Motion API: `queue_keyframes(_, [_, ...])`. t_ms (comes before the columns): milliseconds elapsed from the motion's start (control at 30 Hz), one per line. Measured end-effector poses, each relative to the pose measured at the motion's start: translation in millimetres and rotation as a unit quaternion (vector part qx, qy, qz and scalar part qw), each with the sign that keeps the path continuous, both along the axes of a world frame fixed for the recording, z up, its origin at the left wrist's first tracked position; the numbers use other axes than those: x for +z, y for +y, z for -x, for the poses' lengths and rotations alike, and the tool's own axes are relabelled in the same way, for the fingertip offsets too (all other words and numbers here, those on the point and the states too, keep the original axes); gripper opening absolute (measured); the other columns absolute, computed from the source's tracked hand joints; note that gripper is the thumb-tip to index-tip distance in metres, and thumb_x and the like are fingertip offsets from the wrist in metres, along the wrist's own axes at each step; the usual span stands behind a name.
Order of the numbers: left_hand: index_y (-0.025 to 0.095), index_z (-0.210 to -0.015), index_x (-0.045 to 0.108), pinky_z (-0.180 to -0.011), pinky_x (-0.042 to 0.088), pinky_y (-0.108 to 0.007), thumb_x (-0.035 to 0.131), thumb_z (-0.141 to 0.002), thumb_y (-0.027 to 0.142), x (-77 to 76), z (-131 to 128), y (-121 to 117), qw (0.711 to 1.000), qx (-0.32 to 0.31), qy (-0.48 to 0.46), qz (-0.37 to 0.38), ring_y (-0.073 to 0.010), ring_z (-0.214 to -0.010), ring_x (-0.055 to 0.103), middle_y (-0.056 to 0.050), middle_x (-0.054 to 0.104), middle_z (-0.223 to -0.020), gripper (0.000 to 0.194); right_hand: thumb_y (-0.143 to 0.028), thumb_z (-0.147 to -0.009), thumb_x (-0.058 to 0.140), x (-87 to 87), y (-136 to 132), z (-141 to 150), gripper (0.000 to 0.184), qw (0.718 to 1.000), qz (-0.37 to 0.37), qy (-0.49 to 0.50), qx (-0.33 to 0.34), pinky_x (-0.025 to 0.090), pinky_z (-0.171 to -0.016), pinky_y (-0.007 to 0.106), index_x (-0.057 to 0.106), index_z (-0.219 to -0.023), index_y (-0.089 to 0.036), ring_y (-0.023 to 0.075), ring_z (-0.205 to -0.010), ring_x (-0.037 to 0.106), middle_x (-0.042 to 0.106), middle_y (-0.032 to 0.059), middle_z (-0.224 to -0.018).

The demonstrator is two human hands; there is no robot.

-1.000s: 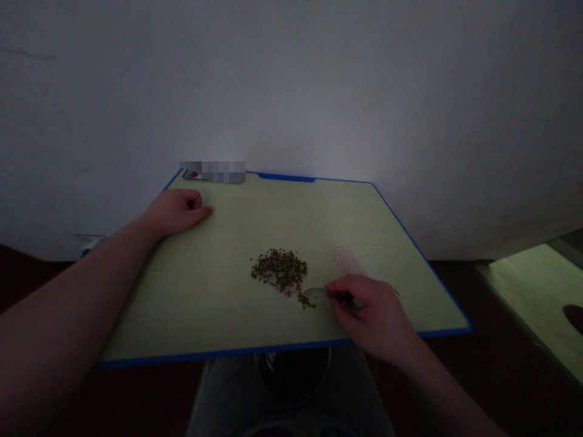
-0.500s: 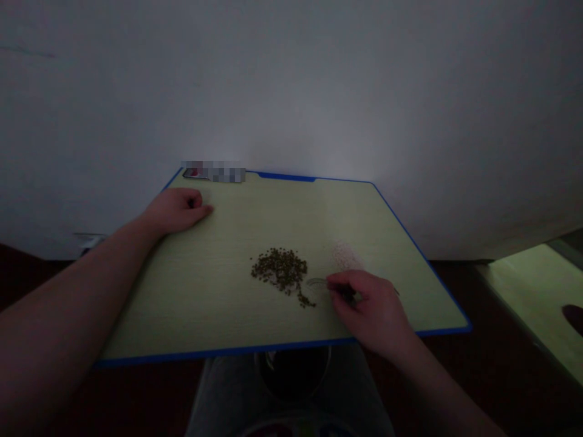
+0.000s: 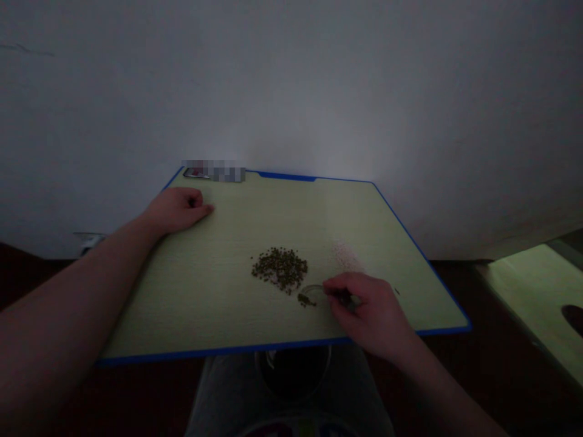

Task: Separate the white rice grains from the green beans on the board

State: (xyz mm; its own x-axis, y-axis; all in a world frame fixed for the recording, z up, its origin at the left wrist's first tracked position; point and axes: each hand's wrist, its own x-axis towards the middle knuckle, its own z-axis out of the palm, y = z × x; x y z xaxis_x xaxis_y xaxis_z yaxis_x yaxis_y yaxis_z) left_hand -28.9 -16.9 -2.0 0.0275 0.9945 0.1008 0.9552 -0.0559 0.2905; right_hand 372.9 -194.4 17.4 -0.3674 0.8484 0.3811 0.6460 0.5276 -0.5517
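On the pale tabletop (image 3: 182, 291) my left hand (image 3: 178, 209) rests near the far left edge, its fingers curled in and nothing seen in them. My right hand (image 3: 359, 303) pinches a thin, curved, see-through piece (image 3: 312, 287) whose exact kind I cannot make out. The free end of that piece curves over a small cluster of green-brown beans (image 3: 306, 299). A larger heap of the same small beans (image 3: 280, 267) lies just beyond, up and to the left. Behind my right hand spreads a patch of small pale pinkish grains (image 3: 345, 255), partly hidden by the hand.
A phone-like flat object (image 3: 195, 174), partly blurred out, lies at the far left corner. The table has a blue rim (image 3: 218, 351) and stands against a wall (image 3: 291, 91). Below the near edge, a dark round container (image 3: 294, 371) sits between the knees. A small dark sliver (image 3: 397, 292) lies right of my hand.
My right hand has shifted slightly left with the curved piece. The small cluster of beans now lies apart from the larger heap. My left hand has stayed put.
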Motion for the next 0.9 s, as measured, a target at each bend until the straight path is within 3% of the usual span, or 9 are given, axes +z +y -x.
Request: queue_keyframes(900, [0.024, -0.063, 0.048, -0.062, 0.035, -0.031, 0.055, -0.077, 0.059, -0.5, 1.0, 0.2, 1.000, 0.006, -0.001, 0.010, -0.0160, -0.062, 0.047, 0.002, 0.050, -0.057, 0.039, -0.015, -0.087, 0.056, -3.8, 4.6, 7.0, 0.023, 0.999, 0.028, -0.002, 0.033, 0.056, -0.068, 0.029, 0.077, -0.094, -0.020, 0.0179, -0.073, 0.074, 0.081, 0.0053, -0.084])
